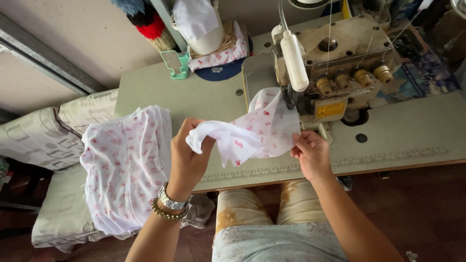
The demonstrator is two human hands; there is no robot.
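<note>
A small white cloth piece with red print (257, 128) hangs between both hands just above the table's front edge. My left hand (187, 155) grips its bunched left end; a watch and bead bracelet sit on that wrist. My right hand (310, 153) pinches the cloth's right edge, close to the front of the beige overlock sewing machine (335, 68). The cloth's far corner lies against the machine's needle area.
A stack of the same printed white cloth (124, 165) lies on a cushioned seat at the left of the grey-green table (403, 131). At the table's back stand a green holder (177, 63), folded printed fabric (221, 56) and a white bag. My knees show under the table.
</note>
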